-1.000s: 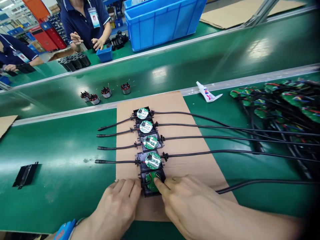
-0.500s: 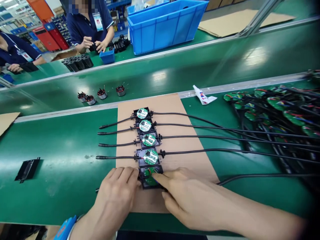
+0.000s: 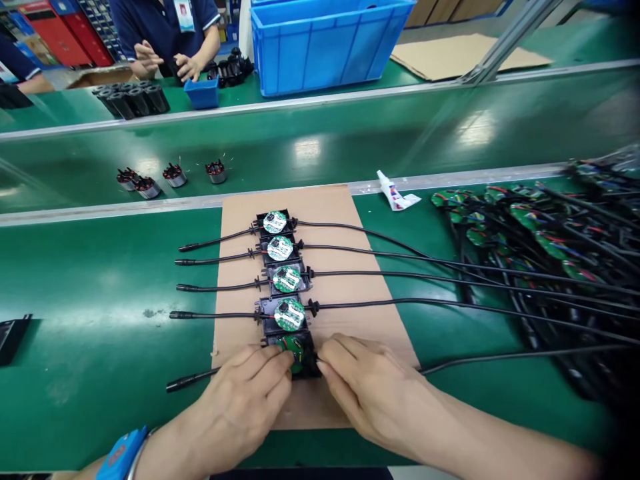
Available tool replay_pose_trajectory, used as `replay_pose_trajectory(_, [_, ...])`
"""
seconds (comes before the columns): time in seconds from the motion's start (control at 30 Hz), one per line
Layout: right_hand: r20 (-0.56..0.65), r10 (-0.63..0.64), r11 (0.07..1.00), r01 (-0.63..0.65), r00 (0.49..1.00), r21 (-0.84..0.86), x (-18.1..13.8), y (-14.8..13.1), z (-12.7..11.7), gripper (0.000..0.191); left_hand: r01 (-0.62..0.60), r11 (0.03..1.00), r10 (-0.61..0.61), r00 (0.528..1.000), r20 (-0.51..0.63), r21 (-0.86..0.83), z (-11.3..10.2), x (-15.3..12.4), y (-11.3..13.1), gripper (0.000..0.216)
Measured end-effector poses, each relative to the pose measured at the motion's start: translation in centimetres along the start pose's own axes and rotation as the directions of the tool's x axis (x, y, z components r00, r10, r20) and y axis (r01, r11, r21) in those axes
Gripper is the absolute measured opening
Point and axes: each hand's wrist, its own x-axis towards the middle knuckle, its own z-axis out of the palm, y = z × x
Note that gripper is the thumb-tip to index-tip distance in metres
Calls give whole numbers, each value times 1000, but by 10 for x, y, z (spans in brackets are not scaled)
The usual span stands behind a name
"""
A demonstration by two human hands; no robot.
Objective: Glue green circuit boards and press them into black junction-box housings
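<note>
The nearest black plastic housing (image 3: 313, 375) lies on a cardboard sheet (image 3: 360, 327), with a green circuit board (image 3: 296, 345) in it. My left hand (image 3: 253, 393) has its fingers closed at the board's left side, partly covering it. A black cable end (image 3: 187, 382) sticks out to the left from under that hand. At the housing's right side, my right hand (image 3: 367, 380) pinches the black cable (image 3: 480, 358) close to where it meets the housing; the fingers hide the gripped part. Several more housings with round circuit boards (image 3: 289, 314) and cables stand in a row beyond.
A heap of cabled circuit boards (image 3: 530, 233) covers the right side. A crumpled white wrapper (image 3: 395, 193) lies near the rail. Motor parts (image 3: 216, 172) sit behind it. Another black housing (image 3: 13, 339) is at far left. Across, a person works beside a blue crate (image 3: 330, 53).
My right hand has moved from pointing onto the board to pinching the cable at the housing's right side. My left fingers have shifted over onto the board. The camera view has turned slightly.
</note>
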Motion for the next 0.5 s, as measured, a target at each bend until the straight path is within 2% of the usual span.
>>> replay_pose_trajectory(0.07, [-10,68,997,-68,998,35,-2,5,6,20,9,1000,-9,1000,20,-13,2,-2,1,37])
replay_pose_trajectory(0.13, [54,116,990,-120,992,71,-2,8,6,19,18,1000,-18,1000,24,-9,3,-2,1,41])
replay_pose_trajectory(0.23, [155,118,989,-129,981,66,4,8,-3,17,37,999,-37,999,39,-5,0,2,3,56])
replay_pose_trajectory(0.33, [204,104,995,-101,973,-23,13,5,-8,15,68,997,-64,990,128,-24,-5,13,7,64])
replay_pose_trajectory(0.4, [178,101,990,-82,979,-111,17,3,-6,14,100,995,-93,980,177,-28,-8,21,11,63])
replay_pose_trajectory(0.5, [73,65,983,-52,995,-177,14,6,1,13,116,993,-112,974,197,-7,-10,25,13,63])
